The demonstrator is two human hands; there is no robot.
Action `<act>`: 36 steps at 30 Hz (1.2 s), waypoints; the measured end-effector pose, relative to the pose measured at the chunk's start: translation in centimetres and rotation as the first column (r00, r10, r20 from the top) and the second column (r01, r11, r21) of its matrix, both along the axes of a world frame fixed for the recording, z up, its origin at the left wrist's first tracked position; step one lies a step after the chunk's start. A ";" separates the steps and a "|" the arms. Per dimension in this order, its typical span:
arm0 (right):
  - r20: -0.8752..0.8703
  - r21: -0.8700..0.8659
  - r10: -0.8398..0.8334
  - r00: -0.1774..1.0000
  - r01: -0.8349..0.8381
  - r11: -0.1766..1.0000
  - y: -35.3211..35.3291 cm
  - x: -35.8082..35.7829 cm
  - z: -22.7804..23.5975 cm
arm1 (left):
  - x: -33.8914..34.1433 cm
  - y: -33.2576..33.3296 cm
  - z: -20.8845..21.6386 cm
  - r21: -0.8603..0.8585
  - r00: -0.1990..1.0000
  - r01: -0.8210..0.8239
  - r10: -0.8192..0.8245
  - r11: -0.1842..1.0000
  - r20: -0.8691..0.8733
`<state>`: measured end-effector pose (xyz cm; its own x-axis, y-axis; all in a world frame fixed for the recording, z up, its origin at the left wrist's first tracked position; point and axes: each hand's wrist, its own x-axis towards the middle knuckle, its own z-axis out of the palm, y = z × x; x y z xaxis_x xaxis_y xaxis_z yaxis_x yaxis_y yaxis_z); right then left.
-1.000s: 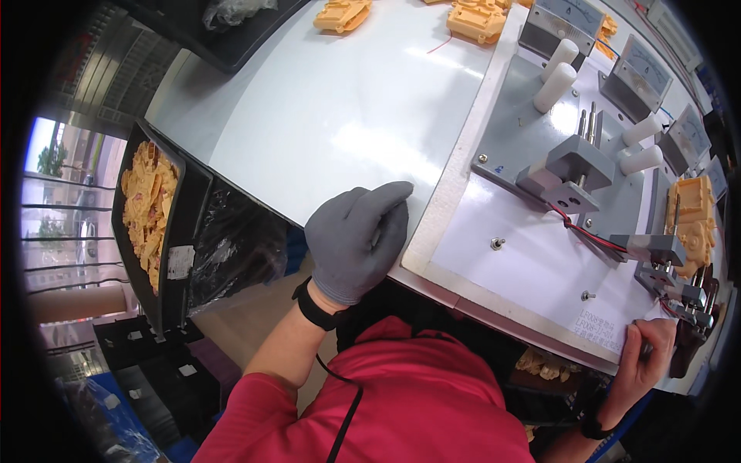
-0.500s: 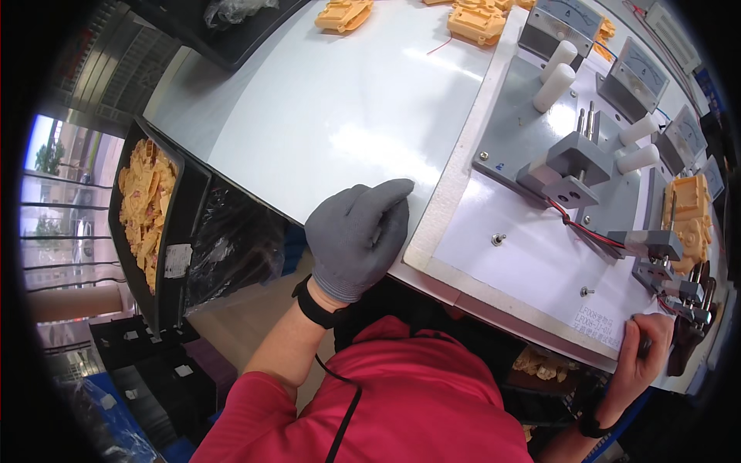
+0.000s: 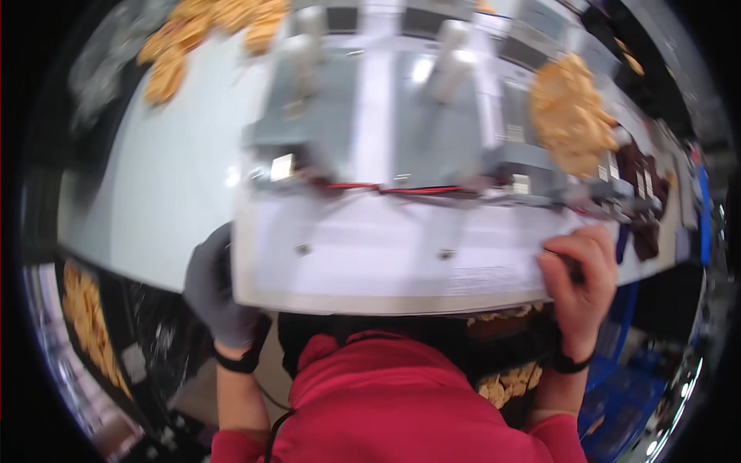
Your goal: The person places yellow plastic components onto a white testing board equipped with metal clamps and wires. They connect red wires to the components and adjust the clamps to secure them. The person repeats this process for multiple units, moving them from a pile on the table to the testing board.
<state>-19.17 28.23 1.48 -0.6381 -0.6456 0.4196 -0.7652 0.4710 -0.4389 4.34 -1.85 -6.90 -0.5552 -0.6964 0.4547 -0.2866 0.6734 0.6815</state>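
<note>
My right hand (image 3: pixel 583 282), bare, rests at the right front part of a white fixture board (image 3: pixel 370 278). Its thumb and fingers are curled together, and whatever is between them is hidden. My left hand (image 3: pixel 212 289), in a grey glove, is against the board's left edge. Its fingers are bent out of sight or blurred. Two small metal toggle switches, a left one (image 3: pixel 303 248) and a right one (image 3: pixel 446 254), stand on the board between my hands. Behind them, grey clamp blocks are joined by red and black wires (image 3: pixel 417 190). An orange-yellow plastic housing (image 3: pixel 570 116) sits on the fixture at the right.
More orange-yellow plastic parts (image 3: pixel 166 73) lie at the far left of the white table (image 3: pixel 166 170). White posts (image 3: pixel 297 69) rise from grey plates. A black bin of yellow parts (image 3: pixel 93 328) stands lower left. Blue crates (image 3: pixel 625 397) are lower right.
The view has swung to the right, bringing the fixture to the middle. My left hand has come up to the board's left edge. My right hand stays at the board's right front, fingers still curled.
</note>
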 end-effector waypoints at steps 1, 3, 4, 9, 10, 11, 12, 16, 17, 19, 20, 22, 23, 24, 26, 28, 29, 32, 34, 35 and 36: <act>-0.016 -0.014 0.018 1.000 -0.018 1.000 -0.2 -0.2 0.1 | -0.2 0.0 -0.2 0.018 0.998 0.035 -0.034 0.999 -0.051; -0.023 -0.019 0.027 0.999 -0.028 0.999 -0.2 -0.4 0.4 | 0.8 -0.2 -0.6 0.134 0.999 0.048 -0.050 0.990 0.014; -0.014 -0.021 0.039 0.999 -0.040 0.999 -0.3 -0.4 0.5 | 0.8 -0.3 -0.9 0.119 0.999 0.036 -0.038 0.992 0.019; -0.017 -0.033 0.038 0.999 -0.038 0.999 0.1 -0.5 0.3 | 0.3 -0.3 -1.0 0.119 0.999 0.044 -0.044 0.992 0.002; -0.017 -0.033 0.035 0.999 -0.036 0.999 0.1 -0.5 0.3 | 0.3 -0.3 -1.0 0.115 1.000 0.029 -0.030 0.993 0.010; -0.016 -0.038 0.040 0.999 -0.041 0.998 0.0 -0.6 0.3 | 0.4 -0.3 -1.1 0.113 1.000 0.030 -0.031 0.993 0.007; -0.016 -0.043 0.043 0.999 -0.044 0.998 0.0 -0.6 0.3 | 0.5 -0.3 -1.2 0.111 0.999 0.033 -0.034 0.993 0.004; -0.026 -0.055 0.050 0.998 -0.051 0.997 -0.2 -0.6 0.4 | 0.6 -0.4 -0.9 0.097 0.999 0.025 -0.028 0.995 0.024; -0.032 -0.055 0.049 0.998 -0.051 0.997 -0.2 -0.6 0.5 | 0.6 -0.5 -0.9 0.093 0.999 0.024 -0.027 0.995 0.026; -0.045 -0.054 0.053 0.998 -0.055 0.997 -0.2 -0.6 0.5 | 0.6 -0.5 -1.0 0.087 0.999 0.018 -0.021 0.996 0.030; -0.043 -0.057 0.048 0.998 -0.050 0.997 -0.2 -0.6 0.4 | 0.5 -0.5 -1.1 0.087 1.000 0.013 -0.015 0.996 0.027; -0.041 -0.060 0.038 0.998 -0.041 0.997 -0.3 -0.6 0.3 | 0.5 -0.5 -1.3 0.090 1.000 0.001 -0.003 0.996 0.020; -0.042 -0.065 0.036 0.998 -0.039 0.997 -0.3 -0.6 0.2 | 0.4 -0.5 -1.3 0.092 1.000 0.004 -0.006 0.996 0.017; -0.044 -0.069 0.034 0.998 -0.037 0.997 -0.3 -0.6 0.2 | 0.4 -0.5 -1.2 0.095 1.000 0.007 -0.008 0.995 0.013; -0.051 -0.077 0.039 0.998 -0.043 0.996 -0.2 -0.7 0.1 | 0.4 -0.4 -1.1 0.093 1.000 0.007 -0.008 0.996 0.014; -0.062 -0.088 0.052 0.997 -0.057 0.995 0.0 -0.8 0.1 | 0.3 -0.3 -1.0 0.081 1.000 -0.001 -0.001 0.997 0.023; -0.042 -0.101 0.049 0.998 -0.053 0.993 0.1 -0.8 0.1 | 0.2 -0.2 -0.9 0.088 1.000 0.002 -0.004 0.996 0.021; 0.059 -0.206 0.034 0.998 -0.021 0.978 0.5 -0.7 -0.1 | 0.1 -0.2 -1.0 0.110 0.999 0.033 -0.033 0.993 -0.002; 0.177 -0.363 0.029 0.984 0.038 0.931 0.4 -0.4 -0.3 | 0.1 -0.4 -1.0 0.118 0.996 0.080 -0.075 0.990 -0.048; 0.131 -0.339 0.022 0.991 0.024 0.940 0.8 -0.5 -0.3 | 0.2 -0.5 -1.1 0.095 0.996 0.092 -0.092 0.991 -0.008; 0.135 -0.395 0.015 0.991 0.039 0.918 0.7 -0.5 -0.5 | 0.4 -1.0 -1.1 0.061 0.994 0.106 -0.108 0.993 0.035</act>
